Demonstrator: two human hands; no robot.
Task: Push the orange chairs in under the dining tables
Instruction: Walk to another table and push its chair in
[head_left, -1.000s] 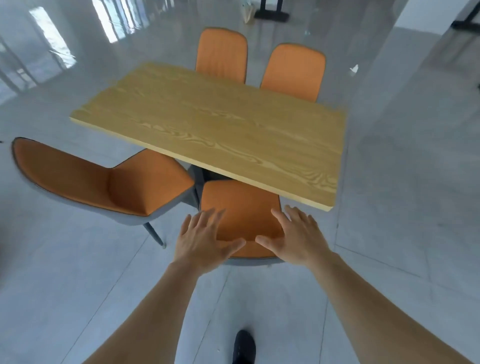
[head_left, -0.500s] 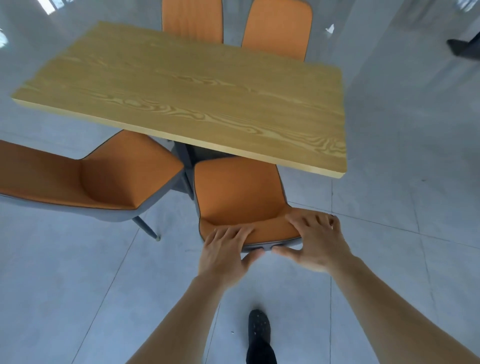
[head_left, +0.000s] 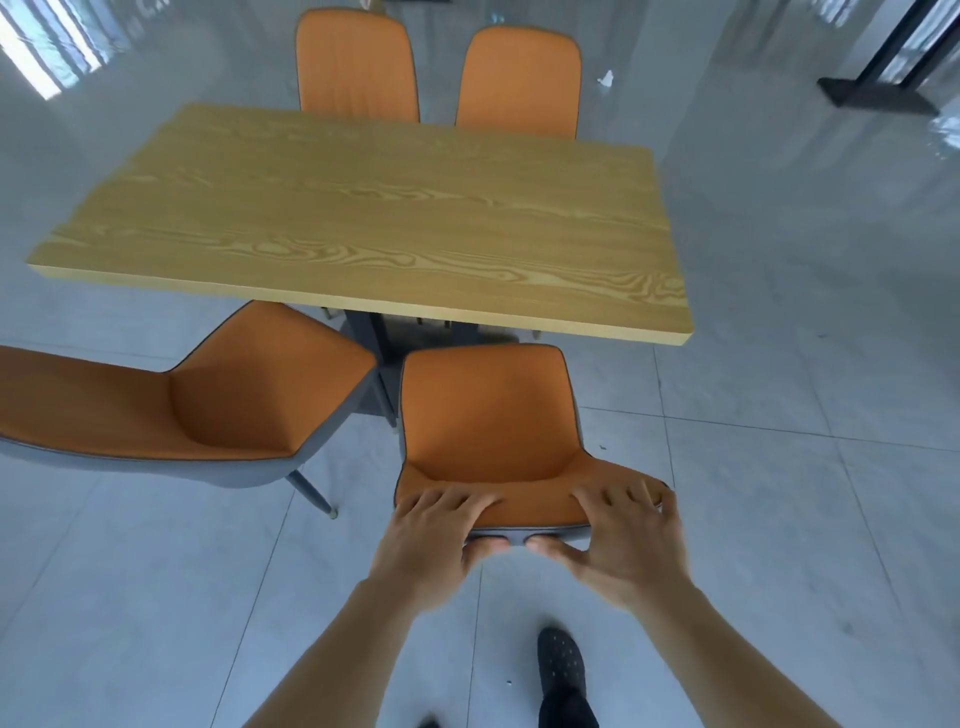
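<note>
No writing or brand mark can be read anywhere in view. At the left an orange chair (head_left: 197, 410) stands pulled out and angled, its seat front just under the near edge of the wood-grain dining table (head_left: 374, 223). Right of it the left hand (head_left: 436, 540) and then the right hand (head_left: 623, 540) clasp the backrest top of the near orange chair (head_left: 488, 415), fingers over the front and thumbs behind, its seat pointing at the table.
</note>
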